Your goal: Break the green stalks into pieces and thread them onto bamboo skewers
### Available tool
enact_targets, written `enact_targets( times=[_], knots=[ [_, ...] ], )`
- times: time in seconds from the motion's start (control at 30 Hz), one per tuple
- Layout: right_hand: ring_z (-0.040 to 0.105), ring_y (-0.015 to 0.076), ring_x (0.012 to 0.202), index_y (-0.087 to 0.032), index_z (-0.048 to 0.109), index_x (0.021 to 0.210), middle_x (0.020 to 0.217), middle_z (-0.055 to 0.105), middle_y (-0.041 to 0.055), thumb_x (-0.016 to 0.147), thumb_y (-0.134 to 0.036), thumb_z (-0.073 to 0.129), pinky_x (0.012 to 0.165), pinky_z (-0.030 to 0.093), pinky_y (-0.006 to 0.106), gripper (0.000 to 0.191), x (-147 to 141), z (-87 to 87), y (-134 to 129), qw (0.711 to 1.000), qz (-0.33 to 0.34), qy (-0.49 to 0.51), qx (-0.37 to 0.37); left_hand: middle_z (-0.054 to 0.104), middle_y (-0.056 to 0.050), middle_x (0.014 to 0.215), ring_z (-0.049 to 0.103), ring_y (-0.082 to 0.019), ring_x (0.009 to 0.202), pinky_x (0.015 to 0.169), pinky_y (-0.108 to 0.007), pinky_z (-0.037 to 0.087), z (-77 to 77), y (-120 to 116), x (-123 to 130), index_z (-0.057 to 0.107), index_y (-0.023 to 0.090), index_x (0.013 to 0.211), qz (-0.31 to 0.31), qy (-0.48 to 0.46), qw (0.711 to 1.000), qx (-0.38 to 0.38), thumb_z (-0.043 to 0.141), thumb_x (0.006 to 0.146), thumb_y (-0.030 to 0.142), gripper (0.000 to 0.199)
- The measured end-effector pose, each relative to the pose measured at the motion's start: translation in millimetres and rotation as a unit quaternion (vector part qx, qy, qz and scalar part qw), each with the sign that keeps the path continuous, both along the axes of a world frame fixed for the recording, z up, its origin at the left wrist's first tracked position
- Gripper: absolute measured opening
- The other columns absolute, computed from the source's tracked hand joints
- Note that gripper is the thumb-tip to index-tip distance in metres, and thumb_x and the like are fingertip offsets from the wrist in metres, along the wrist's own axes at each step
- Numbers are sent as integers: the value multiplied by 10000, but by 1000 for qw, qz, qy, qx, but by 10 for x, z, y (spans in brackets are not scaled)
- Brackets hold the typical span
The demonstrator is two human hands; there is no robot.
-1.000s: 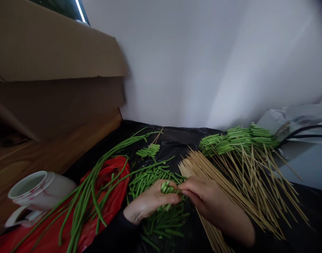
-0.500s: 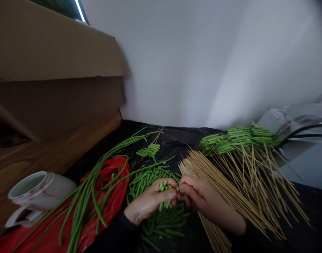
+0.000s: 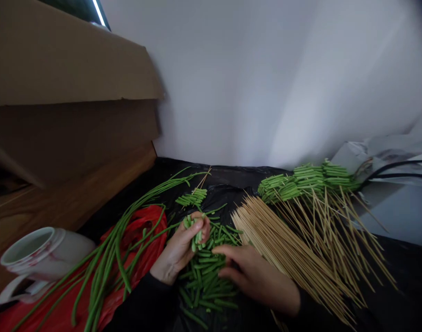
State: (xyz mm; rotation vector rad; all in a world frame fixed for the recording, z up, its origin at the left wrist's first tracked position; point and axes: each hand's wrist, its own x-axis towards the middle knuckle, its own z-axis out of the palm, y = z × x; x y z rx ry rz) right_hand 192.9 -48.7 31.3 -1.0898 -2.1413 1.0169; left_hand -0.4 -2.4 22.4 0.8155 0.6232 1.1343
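My left hand point(image 3: 183, 243) is closed around a small bunch of cut green bean pieces point(image 3: 197, 237), their pale ends showing past the thumb. Lower and to the right, my right hand point(image 3: 247, 272) hovers over or touches the pile of cut bean pieces point(image 3: 209, 279), thumb and forefinger apart with nothing visible between them. Bare wooden skewers point(image 3: 276, 235) lie in a thick bundle right of that hand. Behind the pile sits a small skewered row of bean pieces point(image 3: 192, 198). More skewered bean pieces point(image 3: 306, 181) are stacked at the back right.
Long whole beans point(image 3: 109, 256) lie across a red plastic bag point(image 3: 147, 265) on the left. A white jug point(image 3: 52, 253) is tipped beside them. A cardboard box point(image 3: 69, 60) stands at the upper left. Black plastic sheeting point(image 3: 228, 175) covers the surface before the pale wall.
My hands have moved apart. My left hand rose and shifted left with its bean pieces, while my right hand dropped toward the pile and its fingers opened.
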Motion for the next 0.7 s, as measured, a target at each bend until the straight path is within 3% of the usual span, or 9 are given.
enact_targets(
  times=[0.07,0.17,0.23,0.33,0.47,0.7],
  knots=[
    [619,162,764,-215,637,1121,856,695,14,882,-162,579,710,441,270,252,101,-6,76,997,-36,-51,53,534,33,600,440,-71,535,506,-184,325,-32,15,2,653,150,813,52,129,990,26,829,687,403,333],
    [626,185,792,-176,647,1071,898,703,59,918,-179,521,730,433,293,198,413,23,271,974,-135,-141,113,617,7,655,516,-112,596,582,-227,380,-68,30,6,690,155,824,95,298,945,97,823,680,376,295],
    [618,186,743,-168,658,900,820,684,58,931,-199,489,685,407,288,175,643,18,397,943,-195,-239,128,679,-24,753,587,-159,700,678,-266,426,-90,38,16,705,172,817,114,387,900,166,796,710,341,220],
    [634,195,792,-166,638,801,832,678,77,914,-208,500,649,374,276,184,873,-66,508,889,-258,-354,131,709,-51,848,638,-219,839,802,-318,439,-143,51,28,715,198,825,128,494,818,264,741,775,340,153],
    [661,201,837,-154,650,795,902,696,108,889,-182,536,639,378,272,150,931,-235,539,858,-260,-429,113,687,-64,868,645,-233,845,794,-328,445,-238,73,18,711,202,851,88,577,753,305,688,829,353,154],
    [682,241,764,-124,643,920,855,705,139,894,-88,461,603,385,307,187,938,-337,555,839,-273,-455,117,700,-71,911,637,-253,902,820,-337,442,-271,85,5,703,211,878,33,622,716,316,709,800,263,93]
  ],
)
